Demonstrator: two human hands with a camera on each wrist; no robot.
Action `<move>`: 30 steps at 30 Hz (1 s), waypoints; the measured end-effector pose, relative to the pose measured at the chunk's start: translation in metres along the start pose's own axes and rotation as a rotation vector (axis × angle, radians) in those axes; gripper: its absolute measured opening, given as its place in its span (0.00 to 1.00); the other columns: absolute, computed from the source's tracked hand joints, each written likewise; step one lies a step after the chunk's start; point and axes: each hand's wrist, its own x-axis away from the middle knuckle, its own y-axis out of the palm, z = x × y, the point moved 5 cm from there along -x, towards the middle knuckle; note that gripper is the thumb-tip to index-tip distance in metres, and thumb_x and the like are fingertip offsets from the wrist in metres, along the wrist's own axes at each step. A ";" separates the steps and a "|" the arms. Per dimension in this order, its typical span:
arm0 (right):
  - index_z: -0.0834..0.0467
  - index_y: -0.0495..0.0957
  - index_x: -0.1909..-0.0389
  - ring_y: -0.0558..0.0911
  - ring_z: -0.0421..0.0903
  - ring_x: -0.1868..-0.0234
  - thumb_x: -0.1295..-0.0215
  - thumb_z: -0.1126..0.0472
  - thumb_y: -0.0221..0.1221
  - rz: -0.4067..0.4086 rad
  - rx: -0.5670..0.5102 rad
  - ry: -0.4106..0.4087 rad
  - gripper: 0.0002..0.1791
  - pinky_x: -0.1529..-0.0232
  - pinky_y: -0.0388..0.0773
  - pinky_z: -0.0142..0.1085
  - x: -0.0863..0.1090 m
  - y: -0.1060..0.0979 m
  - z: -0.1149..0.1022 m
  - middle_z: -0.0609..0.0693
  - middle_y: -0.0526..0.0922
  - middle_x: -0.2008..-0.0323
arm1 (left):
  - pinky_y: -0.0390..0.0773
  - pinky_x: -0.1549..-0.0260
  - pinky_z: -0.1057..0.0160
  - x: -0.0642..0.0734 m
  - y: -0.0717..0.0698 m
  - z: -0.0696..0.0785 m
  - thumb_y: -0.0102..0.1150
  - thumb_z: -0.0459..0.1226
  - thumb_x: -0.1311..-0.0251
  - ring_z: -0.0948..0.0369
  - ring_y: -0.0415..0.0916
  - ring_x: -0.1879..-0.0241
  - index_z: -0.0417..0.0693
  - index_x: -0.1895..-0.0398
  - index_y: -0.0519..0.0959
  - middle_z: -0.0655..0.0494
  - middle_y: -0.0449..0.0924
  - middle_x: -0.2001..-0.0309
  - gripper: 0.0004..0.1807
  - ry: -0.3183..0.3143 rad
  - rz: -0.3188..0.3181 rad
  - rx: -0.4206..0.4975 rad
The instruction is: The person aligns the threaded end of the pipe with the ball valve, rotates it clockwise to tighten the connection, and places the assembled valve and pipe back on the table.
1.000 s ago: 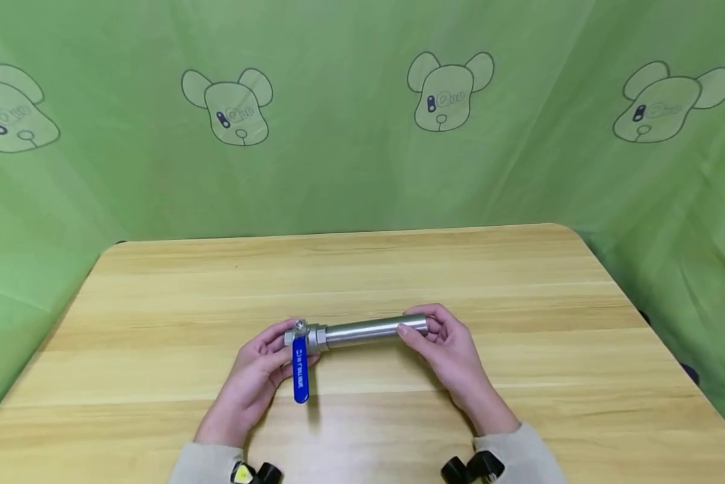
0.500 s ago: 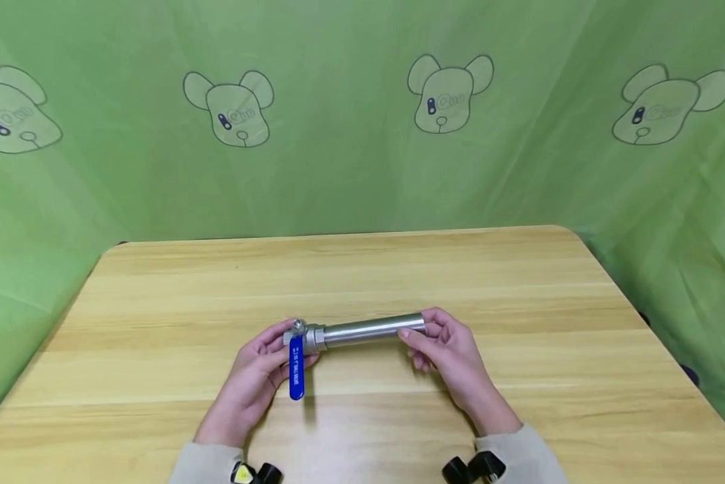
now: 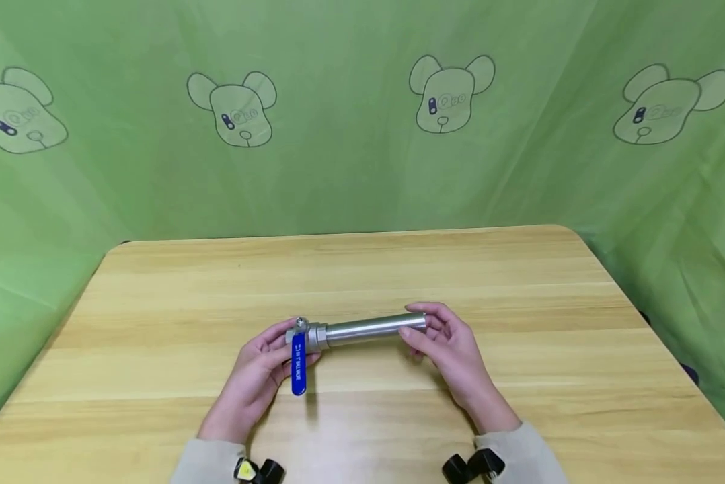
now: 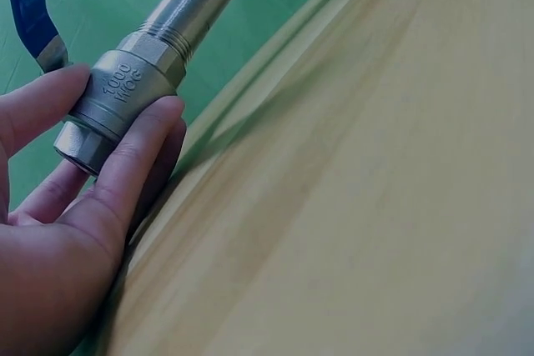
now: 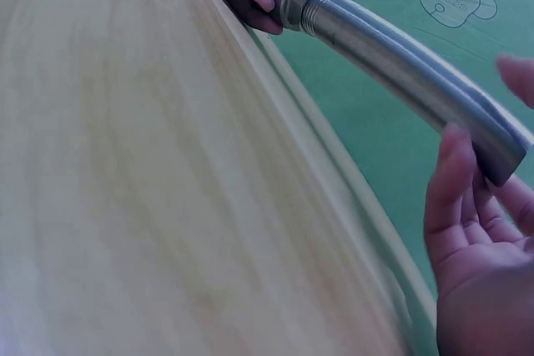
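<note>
My left hand (image 3: pixel 256 376) holds the steel ball valve (image 4: pixel 125 89) by its body, thumb on one side and fingers on the other. The valve's blue lever (image 3: pixel 298 366) points toward me. A shiny steel pipe (image 3: pixel 365 329) sits in the valve's right-hand end, with some thread showing at the joint in both wrist views. My right hand (image 3: pixel 450 359) is at the pipe's free end: the thumb presses its near side, other fingers bend beneath it, and the index finger stands off the surface. Valve and pipe are held just above the table, the pipe's free end tilted slightly away.
A wood-grain table (image 3: pixel 362 275) with rounded far corners spreads under both hands. Green cloth (image 3: pixel 338 175) printed with bear heads hangs behind it and at both sides. Black wrist devices (image 3: pixel 474 466) sit at the grey sleeves (image 3: pixel 520 454).
The right fingers shift on the pipe's end; the index finger has come up and off it. The blue lever swings slightly as the valve tilts. Both hands otherwise stay in place.
</note>
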 end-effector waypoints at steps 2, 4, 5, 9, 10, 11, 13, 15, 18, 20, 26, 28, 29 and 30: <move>0.67 0.75 0.36 0.87 0.41 0.68 0.33 0.68 0.71 -0.006 -0.017 -0.005 0.26 0.68 0.90 0.30 0.001 0.000 -0.001 0.49 0.86 0.62 | 0.89 0.37 0.57 0.000 0.000 -0.001 0.51 0.23 0.27 0.61 0.88 0.44 0.34 0.20 0.62 0.41 0.79 0.29 0.33 -0.007 0.000 0.003; 0.68 0.76 0.39 0.88 0.42 0.69 0.34 0.68 0.72 -0.003 -0.014 0.000 0.25 0.68 0.91 0.31 0.001 -0.001 0.000 0.50 0.87 0.62 | 0.89 0.36 0.57 0.000 0.000 -0.001 0.51 0.23 0.27 0.61 0.88 0.44 0.34 0.20 0.62 0.41 0.79 0.29 0.32 -0.008 -0.001 0.004; 0.68 0.76 0.41 0.88 0.42 0.70 0.33 0.67 0.72 0.003 -0.009 0.006 0.24 0.69 0.91 0.31 0.001 -0.002 0.000 0.50 0.88 0.63 | 0.89 0.36 0.57 0.000 0.000 -0.001 0.51 0.23 0.27 0.61 0.88 0.44 0.34 0.20 0.62 0.41 0.78 0.28 0.32 -0.005 -0.003 0.004; 0.66 0.77 0.49 0.87 0.41 0.75 0.31 0.64 0.71 0.014 0.003 0.036 0.17 0.73 0.90 0.31 0.000 -0.002 0.003 0.52 0.90 0.68 | 0.89 0.37 0.57 0.001 0.000 -0.002 0.52 0.23 0.28 0.61 0.88 0.43 0.34 0.20 0.62 0.40 0.78 0.28 0.33 -0.003 -0.005 0.004; 0.65 0.77 0.51 0.86 0.41 0.76 0.30 0.63 0.71 0.018 0.003 0.044 0.15 0.74 0.90 0.31 0.000 -0.002 0.003 0.53 0.90 0.69 | 0.89 0.37 0.57 0.001 0.000 -0.002 0.52 0.23 0.28 0.61 0.88 0.43 0.34 0.20 0.62 0.40 0.77 0.28 0.33 -0.005 -0.006 0.003; 0.64 0.77 0.53 0.86 0.41 0.77 0.30 0.63 0.71 0.021 0.006 0.048 0.14 0.75 0.89 0.31 0.000 -0.002 0.004 0.53 0.90 0.70 | 0.89 0.37 0.57 0.001 0.000 -0.003 0.52 0.23 0.28 0.61 0.88 0.43 0.34 0.20 0.62 0.40 0.77 0.27 0.33 -0.007 -0.007 0.002; 0.61 0.77 0.57 0.85 0.41 0.78 0.30 0.62 0.71 0.032 0.016 0.055 0.12 0.76 0.89 0.32 0.000 -0.002 0.005 0.53 0.89 0.72 | 0.89 0.37 0.58 0.001 0.000 -0.003 0.52 0.23 0.27 0.61 0.88 0.43 0.34 0.20 0.62 0.39 0.76 0.27 0.33 -0.007 -0.012 0.000; 0.60 0.77 0.60 0.83 0.42 0.79 0.30 0.61 0.71 0.046 0.028 0.064 0.12 0.77 0.87 0.32 0.001 -0.003 0.006 0.53 0.88 0.73 | 0.89 0.37 0.58 0.001 -0.001 -0.004 0.52 0.24 0.27 0.61 0.88 0.43 0.34 0.20 0.61 0.39 0.76 0.27 0.33 -0.008 -0.018 -0.002; 0.59 0.76 0.64 0.82 0.42 0.80 0.30 0.60 0.72 0.059 0.042 0.070 0.13 0.78 0.86 0.32 0.001 -0.003 0.007 0.53 0.88 0.74 | 0.89 0.37 0.57 0.002 -0.001 -0.005 0.53 0.24 0.27 0.61 0.87 0.43 0.33 0.20 0.61 0.40 0.77 0.28 0.33 -0.009 -0.020 -0.001; 0.59 0.76 0.64 0.83 0.42 0.79 0.30 0.60 0.71 0.050 0.042 0.063 0.12 0.77 0.87 0.32 0.001 -0.003 0.007 0.53 0.89 0.73 | 0.89 0.37 0.57 0.002 -0.001 -0.005 0.53 0.23 0.28 0.61 0.88 0.43 0.33 0.20 0.62 0.41 0.78 0.28 0.33 -0.010 -0.018 0.000; 0.62 0.77 0.58 0.88 0.42 0.74 0.30 0.66 0.70 -0.025 -0.017 -0.006 0.10 0.72 0.90 0.33 0.001 -0.001 0.004 0.51 0.91 0.70 | 0.89 0.37 0.55 -0.001 -0.001 -0.005 0.55 0.24 0.28 0.59 0.87 0.42 0.35 0.20 0.63 0.40 0.78 0.29 0.33 -0.012 -0.003 0.006; 0.63 0.77 0.55 0.88 0.42 0.73 0.33 0.69 0.70 -0.050 -0.044 -0.023 0.12 0.71 0.91 0.33 0.001 0.000 0.002 0.49 0.91 0.69 | 0.89 0.36 0.55 -0.002 -0.001 -0.005 0.55 0.24 0.28 0.58 0.87 0.42 0.36 0.20 0.63 0.40 0.78 0.29 0.33 -0.013 -0.004 0.005; 0.64 0.77 0.52 0.88 0.42 0.73 0.34 0.70 0.70 -0.061 -0.054 -0.029 0.14 0.71 0.91 0.33 0.001 0.001 0.002 0.48 0.91 0.68 | 0.89 0.36 0.55 -0.002 -0.001 -0.005 0.55 0.24 0.28 0.58 0.87 0.42 0.36 0.20 0.63 0.39 0.78 0.29 0.34 -0.015 -0.006 0.006; 0.64 0.77 0.50 0.89 0.42 0.73 0.35 0.72 0.70 -0.072 -0.064 -0.034 0.16 0.71 0.91 0.33 0.001 0.001 0.001 0.48 0.91 0.67 | 0.89 0.36 0.55 -0.002 -0.001 -0.004 0.55 0.24 0.28 0.58 0.87 0.42 0.36 0.20 0.63 0.39 0.78 0.29 0.34 -0.017 -0.006 0.007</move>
